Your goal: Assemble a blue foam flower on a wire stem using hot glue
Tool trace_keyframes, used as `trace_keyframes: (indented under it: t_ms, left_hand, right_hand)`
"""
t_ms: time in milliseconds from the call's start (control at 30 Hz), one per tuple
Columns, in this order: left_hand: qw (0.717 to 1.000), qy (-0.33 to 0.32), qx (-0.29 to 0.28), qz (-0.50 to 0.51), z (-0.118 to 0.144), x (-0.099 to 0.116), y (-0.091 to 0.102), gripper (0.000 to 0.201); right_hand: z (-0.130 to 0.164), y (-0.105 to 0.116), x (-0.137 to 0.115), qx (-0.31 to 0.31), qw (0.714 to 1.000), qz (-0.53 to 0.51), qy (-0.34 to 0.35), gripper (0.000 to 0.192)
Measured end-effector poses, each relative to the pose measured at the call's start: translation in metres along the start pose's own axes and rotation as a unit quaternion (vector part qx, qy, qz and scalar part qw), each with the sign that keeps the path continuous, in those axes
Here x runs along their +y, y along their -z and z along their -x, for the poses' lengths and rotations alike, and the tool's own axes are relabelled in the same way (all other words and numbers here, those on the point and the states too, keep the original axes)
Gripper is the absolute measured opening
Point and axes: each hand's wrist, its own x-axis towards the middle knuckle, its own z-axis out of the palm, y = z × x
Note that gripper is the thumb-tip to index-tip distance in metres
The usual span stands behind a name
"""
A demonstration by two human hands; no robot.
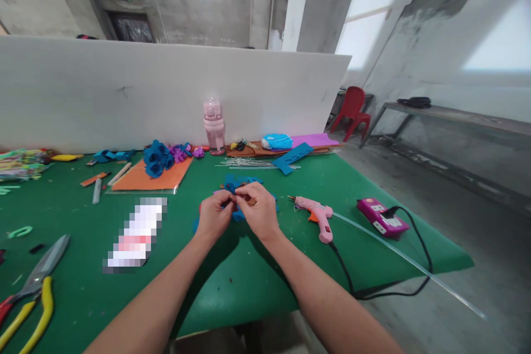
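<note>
Both my hands meet over the green table [257, 271]. My left hand [213, 214] and my right hand [259, 211] pinch a small blue foam flower piece [237, 185] between their fingertips. More blue foam petals [238, 214] lie under and around my hands. A small red-brown bit shows between my fingers; what it is I cannot tell.
A pink glue gun [317, 215] lies right of my hands, its cord running to a pink power strip [381, 217]. Finished blue and purple foam flowers [157, 159] rest on an orange sheet [145, 180]. A pink bottle [213, 126] stands at the white partition. Yellow-handled pliers [31, 298] lie front left.
</note>
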Motion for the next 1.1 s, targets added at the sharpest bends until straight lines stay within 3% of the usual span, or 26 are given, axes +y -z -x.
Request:
trace_keyframes:
  t_ms: [400, 667, 867, 1100]
  left_hand:
    - [0.999, 0.017, -0.023, 0.044, 0.0, 0.005, -0.002, 0.016]
    - [0.988, 0.103, -0.029, 0.11, -0.004, 0.011, 0.002, 0.016]
    - [0.996, 0.052, -0.033, 0.07, -0.002, 0.008, 0.001, 0.015]
    - [0.999, 0.023, -0.038, 0.027, -0.001, 0.01, 0.0, 0.016]
  right_hand:
    - [0.002, -0.001, 0.004, 0.006, 1.0, 0.019, -0.004, 0.011]
    - [-0.008, 0.005, 0.012, -0.047, 0.995, -0.062, -0.062, 0.02]
    - [-0.005, -0.001, 0.014, -0.035, 0.997, -0.058, -0.042, 0.009]
    - [-0.004, 0.0, 0.011, -0.02, 0.999, -0.029, -0.03, 0.01]
